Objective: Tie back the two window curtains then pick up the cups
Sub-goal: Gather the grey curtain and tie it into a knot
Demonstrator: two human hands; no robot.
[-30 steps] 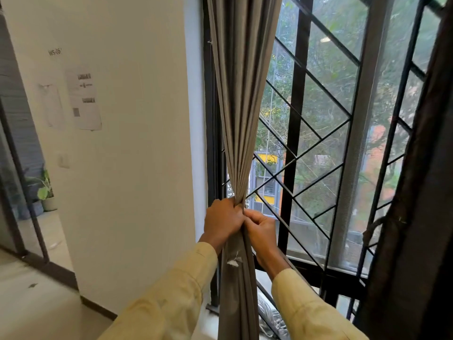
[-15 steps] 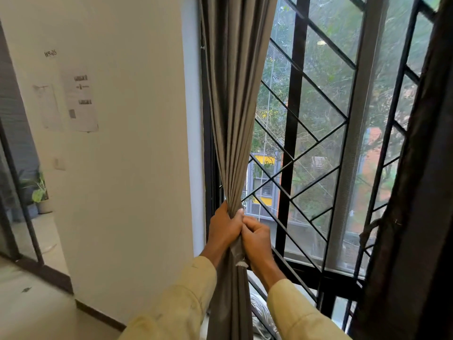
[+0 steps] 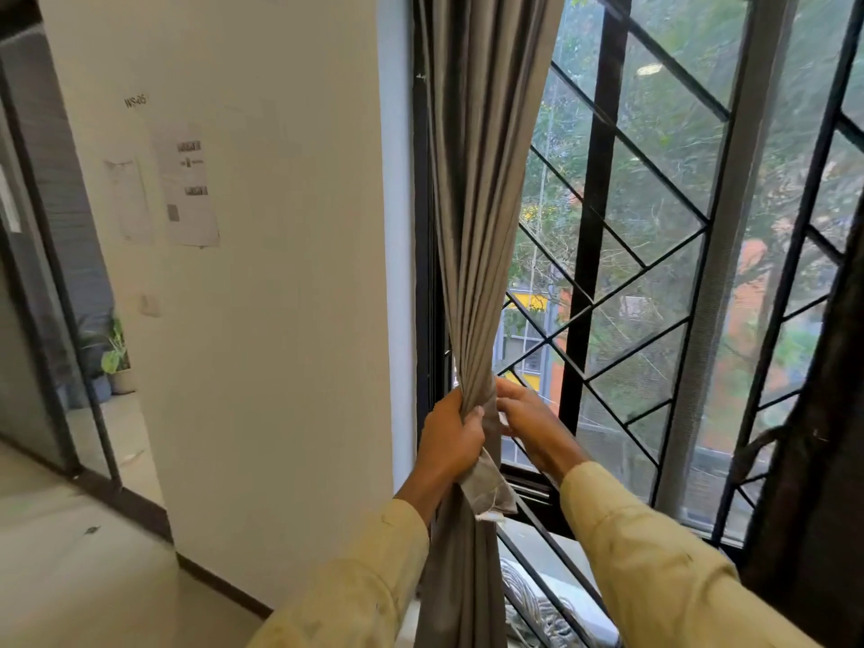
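Both our hands were clamped together on the curtain (image 3: 472, 236); now the left hand (image 3: 451, 437) alone grips it, the right hand (image 3: 526, 416) loosened, fingers spread beside it.

The right hand (image 3: 523, 420) has its fingertips tucked behind the grey curtain (image 3: 481, 203), can't see them. The dark curtain (image 3: 813, 460), far right of both hands, is cut off by the frame edge.

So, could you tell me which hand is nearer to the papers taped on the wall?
Left. The left hand grips the grey curtain on the side toward the papers; the right hand is beyond the curtain, by the window.
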